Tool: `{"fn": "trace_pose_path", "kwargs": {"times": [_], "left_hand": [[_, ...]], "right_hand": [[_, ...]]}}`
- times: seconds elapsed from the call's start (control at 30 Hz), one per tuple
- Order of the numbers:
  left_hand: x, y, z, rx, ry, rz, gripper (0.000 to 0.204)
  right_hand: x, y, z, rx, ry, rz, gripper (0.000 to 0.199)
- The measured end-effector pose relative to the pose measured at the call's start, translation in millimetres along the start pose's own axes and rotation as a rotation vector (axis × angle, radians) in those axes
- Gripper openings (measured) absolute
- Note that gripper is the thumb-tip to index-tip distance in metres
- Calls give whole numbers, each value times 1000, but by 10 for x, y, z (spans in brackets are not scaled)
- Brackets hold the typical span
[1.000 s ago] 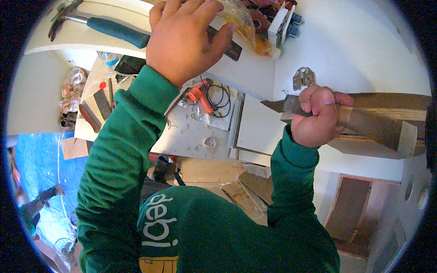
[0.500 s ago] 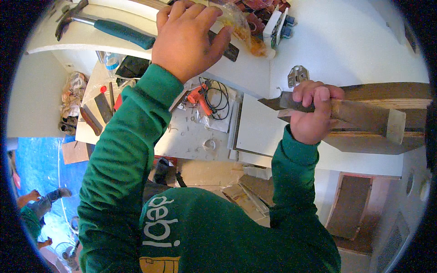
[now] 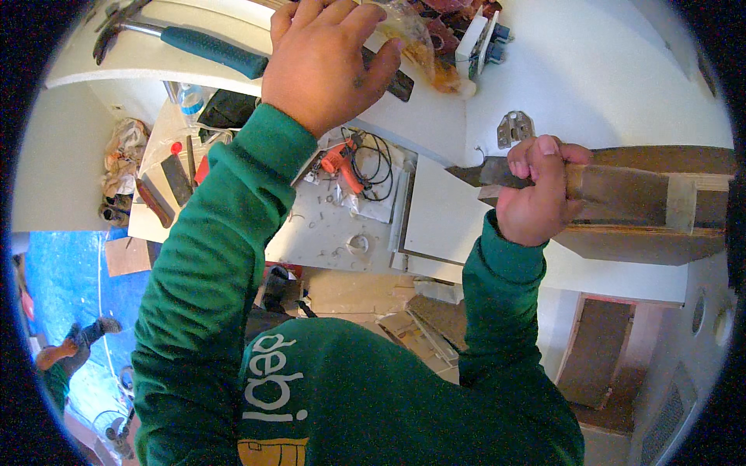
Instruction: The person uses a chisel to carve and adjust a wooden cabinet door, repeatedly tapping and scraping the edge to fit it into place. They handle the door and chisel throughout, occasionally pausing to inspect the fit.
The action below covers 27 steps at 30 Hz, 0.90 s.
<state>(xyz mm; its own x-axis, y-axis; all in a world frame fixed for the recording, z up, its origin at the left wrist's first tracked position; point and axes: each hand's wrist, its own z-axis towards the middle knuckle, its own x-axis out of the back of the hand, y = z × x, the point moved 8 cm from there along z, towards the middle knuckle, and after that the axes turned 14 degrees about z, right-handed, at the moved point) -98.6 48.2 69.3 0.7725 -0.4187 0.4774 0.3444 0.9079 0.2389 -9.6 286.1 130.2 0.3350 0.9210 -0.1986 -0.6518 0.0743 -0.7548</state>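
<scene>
My left hand (image 3: pixel 322 70) is palm down at the top of the view, with its fingers spread. It lies over a dark flat bar (image 3: pixel 399 84) on a pale shelf; its underside is hidden. A claw hammer (image 3: pixel 214 54) with a dark green grip lies just left of it. On the right, the fingers of my right hand (image 3: pixel 540 186) are closed round a brown flat strip (image 3: pixel 629 194), which reaches out to the right along a brown wooden panel (image 3: pixel 645 245). A metal hinge (image 3: pixel 514 129) is fixed to the white wall just above that hand.
Beyond my left hand lies a clear plastic bag (image 3: pixel 412 35) beside white fittings (image 3: pixel 475 43). Lower down, an orange corded power tool (image 3: pixel 342 165) sits on a littered white surface (image 3: pixel 311 237). At lower left, another person's leg (image 3: pixel 89 334) shows over blue sheeting (image 3: pixel 62 264).
My right hand has shifted slightly and turned a little around the strip. My left hand stays nearly in place. The other person at lower left has changed posture.
</scene>
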Motion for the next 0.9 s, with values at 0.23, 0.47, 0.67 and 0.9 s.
{"fn": "trace_pose_path", "kwargs": {"times": [0.23,0.47,0.67,0.9], "left_hand": [[63,-16,21,-1,24,-72,32],[41,-26,19,11,1,-91,32],[-1,-26,13,16,-12,-57,33],[-39,-14,-10,6,-21,-28,36]], "right_hand": [[74,119,-2,-18,2,54,24],[225,219,0,66,-12,-18,27],[117,217,26,21,-97,57,28],[111,79,-14,-43,-64,151,16]]}}
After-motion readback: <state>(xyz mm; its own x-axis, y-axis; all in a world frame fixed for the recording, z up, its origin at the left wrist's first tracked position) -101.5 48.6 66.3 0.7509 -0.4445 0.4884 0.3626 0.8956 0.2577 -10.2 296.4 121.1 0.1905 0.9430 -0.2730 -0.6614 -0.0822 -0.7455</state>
